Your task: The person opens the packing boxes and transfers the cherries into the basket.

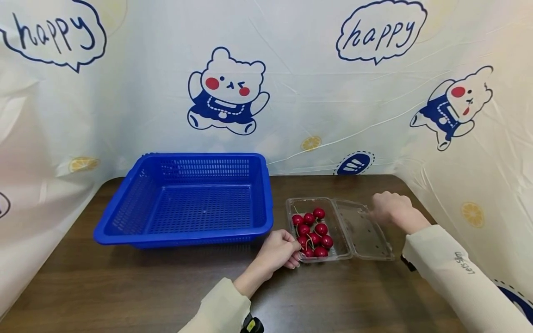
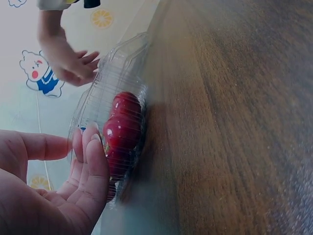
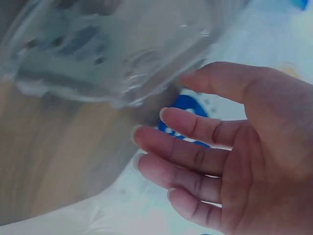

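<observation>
Cherries (image 1: 321, 229), dark red and glossy with thin green stems, lie in the tray half of a clear plastic clamshell (image 1: 338, 245) on the brown wood-grain table (image 1: 325, 296). They crowd toward the tray's left and near sides, and a bare strip of plastic runs along the right. The hinged lid (image 1: 366, 238) is folded out to the right, small dark spots showing on it.

The left hand (image 1: 276, 251) pinches the tray's near left corner between thumb and fingers, hiding part of that rim. In the left wrist view, the fingertips stand in front of some of the fruit. The right hand (image 1: 393, 210) is at the lid's far right edge with its fingers loosely extended, grasping nothing (whether the thumb touches the plastic, I cannot tell).

To the left of the clamshell, and much larger, sits a blue slotted plastic basket (image 1: 183, 239); the left hand reaches in close to its near right corner. Pale sleeves cover both forearms, with a black device (image 1: 251, 323) below the left cuff. Behind the table hangs a white curtain (image 1: 291, 46) printed with bears, lemon slices and "happy" speech bubbles.
</observation>
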`<state>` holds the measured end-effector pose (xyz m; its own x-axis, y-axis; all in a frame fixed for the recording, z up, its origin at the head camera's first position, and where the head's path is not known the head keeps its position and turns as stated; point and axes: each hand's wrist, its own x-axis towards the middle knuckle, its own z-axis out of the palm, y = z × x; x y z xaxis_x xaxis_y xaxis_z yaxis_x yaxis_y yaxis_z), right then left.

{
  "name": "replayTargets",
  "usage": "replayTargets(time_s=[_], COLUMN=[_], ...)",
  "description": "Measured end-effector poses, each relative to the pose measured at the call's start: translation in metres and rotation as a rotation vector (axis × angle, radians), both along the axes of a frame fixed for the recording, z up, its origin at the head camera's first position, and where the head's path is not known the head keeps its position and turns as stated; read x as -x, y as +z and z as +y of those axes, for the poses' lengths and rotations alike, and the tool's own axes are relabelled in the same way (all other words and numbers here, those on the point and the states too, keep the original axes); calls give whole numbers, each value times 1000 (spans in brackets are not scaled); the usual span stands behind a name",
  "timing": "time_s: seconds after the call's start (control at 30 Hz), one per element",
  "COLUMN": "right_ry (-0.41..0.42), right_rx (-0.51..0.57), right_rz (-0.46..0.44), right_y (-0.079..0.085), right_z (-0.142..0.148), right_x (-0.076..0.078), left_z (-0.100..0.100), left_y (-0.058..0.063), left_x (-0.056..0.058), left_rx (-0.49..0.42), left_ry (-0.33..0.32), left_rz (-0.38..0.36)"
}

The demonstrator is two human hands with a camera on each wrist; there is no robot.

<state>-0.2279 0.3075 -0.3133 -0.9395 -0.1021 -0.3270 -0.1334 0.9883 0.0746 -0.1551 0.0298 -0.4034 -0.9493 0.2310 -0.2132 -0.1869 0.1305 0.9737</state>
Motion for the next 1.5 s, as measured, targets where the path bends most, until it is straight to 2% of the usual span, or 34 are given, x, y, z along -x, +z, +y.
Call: replayTargets(time_s=[0.27, 0.67, 0.93, 1.17, 1.4, 1.5], right_ry=[89, 123, 143, 145, 71, 21], right_rx=[-3, -12, -13, -1, 57, 86], right_rz=[70, 169, 263, 276, 371, 383], right_y=[9, 9, -9, -34, -53, -61], right_z=[-21, -38, -51, -67, -78, -82], right_x=[-1, -3, -10, -20, -27, -29], left_z=[0, -1, 0, 0, 0, 0], left_y=[1, 0, 1, 1, 0, 0], left_x=[0, 0, 0, -1, -1, -1], left_rx=[0, 2, 1, 1, -5, -2], left_ry=[-1, -1, 2, 1, 2, 1], left_rz=[2, 0, -1, -1, 4, 3])
